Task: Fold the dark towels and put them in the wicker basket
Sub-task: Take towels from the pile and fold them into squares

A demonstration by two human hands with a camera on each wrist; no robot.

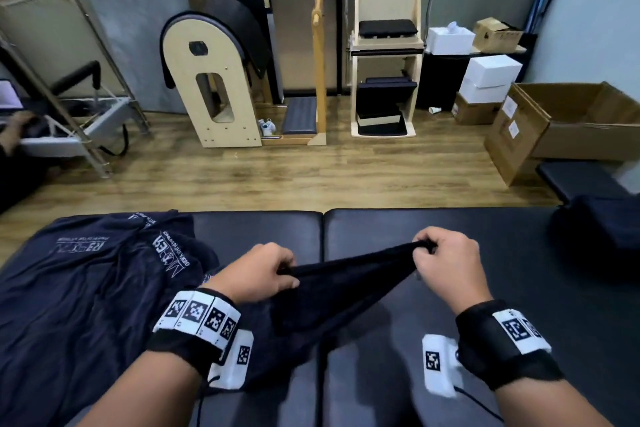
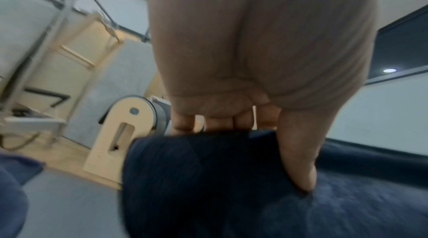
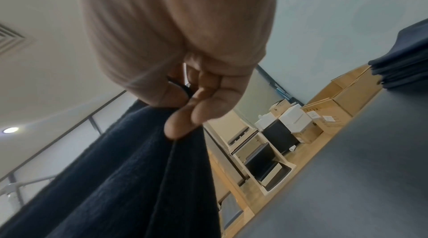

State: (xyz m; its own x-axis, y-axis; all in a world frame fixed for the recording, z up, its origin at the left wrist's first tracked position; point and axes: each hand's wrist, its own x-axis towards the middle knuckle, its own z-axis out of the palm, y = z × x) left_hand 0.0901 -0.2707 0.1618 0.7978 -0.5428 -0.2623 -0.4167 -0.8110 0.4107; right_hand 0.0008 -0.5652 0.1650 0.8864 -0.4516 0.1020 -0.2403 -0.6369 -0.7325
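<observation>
A dark navy towel (image 1: 332,291) is stretched between my two hands above the black padded table (image 1: 433,239). My left hand (image 1: 266,270) grips its upper edge on the left, thumb pressed into the cloth (image 2: 208,178). My right hand (image 1: 440,253) pinches the other end of that edge, with the cloth (image 3: 129,178) hanging down from the fingers (image 3: 183,124). More dark towels with white lettering (image 1: 90,288) lie spread and crumpled on the table's left half. A stack of folded dark towels (image 1: 595,229) (image 3: 403,66) sits at the table's right edge. No wicker basket shows in any view.
Beyond the table's far edge runs wooden floor (image 1: 311,177). A wooden arch barrel (image 1: 214,80) and a wooden chair unit (image 1: 384,73) stand against the back wall. Cardboard boxes (image 1: 571,128) are stacked at the right. A metal frame (image 1: 76,107) stands at the left.
</observation>
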